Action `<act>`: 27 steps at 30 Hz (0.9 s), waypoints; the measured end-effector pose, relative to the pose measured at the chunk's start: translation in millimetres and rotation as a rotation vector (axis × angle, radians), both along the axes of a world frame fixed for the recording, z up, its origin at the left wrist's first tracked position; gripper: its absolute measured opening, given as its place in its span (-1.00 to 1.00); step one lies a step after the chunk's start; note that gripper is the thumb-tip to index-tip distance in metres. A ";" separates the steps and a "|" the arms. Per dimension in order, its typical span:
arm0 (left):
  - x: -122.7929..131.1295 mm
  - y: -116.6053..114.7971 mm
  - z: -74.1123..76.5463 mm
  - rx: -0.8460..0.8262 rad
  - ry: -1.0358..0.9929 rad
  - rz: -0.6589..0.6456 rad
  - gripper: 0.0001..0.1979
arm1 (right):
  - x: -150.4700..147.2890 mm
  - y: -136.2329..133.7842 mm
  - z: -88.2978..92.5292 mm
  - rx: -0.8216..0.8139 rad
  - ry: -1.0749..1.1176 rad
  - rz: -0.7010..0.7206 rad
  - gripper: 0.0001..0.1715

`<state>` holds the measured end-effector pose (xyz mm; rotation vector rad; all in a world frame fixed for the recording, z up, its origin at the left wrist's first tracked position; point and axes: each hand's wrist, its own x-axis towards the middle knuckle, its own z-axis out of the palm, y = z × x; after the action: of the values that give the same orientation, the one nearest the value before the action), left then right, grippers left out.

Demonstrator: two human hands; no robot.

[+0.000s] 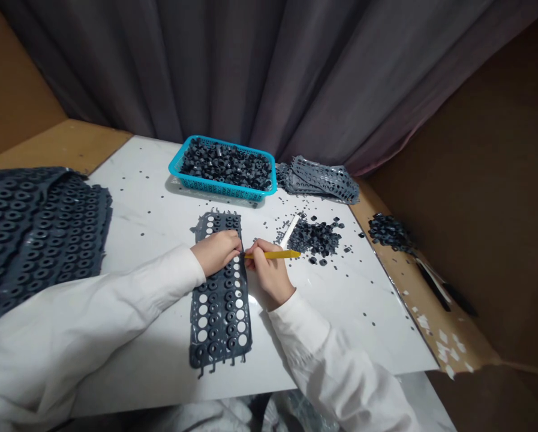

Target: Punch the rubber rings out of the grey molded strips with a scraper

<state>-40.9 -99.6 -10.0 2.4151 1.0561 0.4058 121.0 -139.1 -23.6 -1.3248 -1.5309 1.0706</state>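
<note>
Ok, LH (pixel 215 251) on sheet (pixel 222 315), RH (pixel 271 275) w/ yel tool (pixel 281 254)

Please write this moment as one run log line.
left hand: on dark-grey, holed rubbery sheet | right hand: grips yellow, pointed stick-like tool at sheet's edge | beyond: blue rectangular plastic basket, dark pieces inside

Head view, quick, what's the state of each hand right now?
Left hand: on the dark sheet; whether it's gripping anything can't be told.
Right hand: closed, holding the yellow stick.
</note>
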 end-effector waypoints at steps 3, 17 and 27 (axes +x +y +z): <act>-2.6 1.7 8.4 -0.019 -0.156 0.051 -0.88 | -0.4 0.0 0.8 0.006 -0.025 0.003 -0.71; -13.9 31.1 19.7 -1.443 -1.278 0.582 -0.90 | 0.7 16.0 4.4 -0.108 0.214 -0.145 -0.78; -6.7 25.2 5.0 -0.820 -0.700 0.374 -0.82 | -1.3 16.1 3.1 -0.013 0.027 -0.064 -0.74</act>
<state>-47.7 -74.4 -5.1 1.2136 1.0469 0.7028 119.7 -122.9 -20.5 -1.3533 -1.4547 1.0555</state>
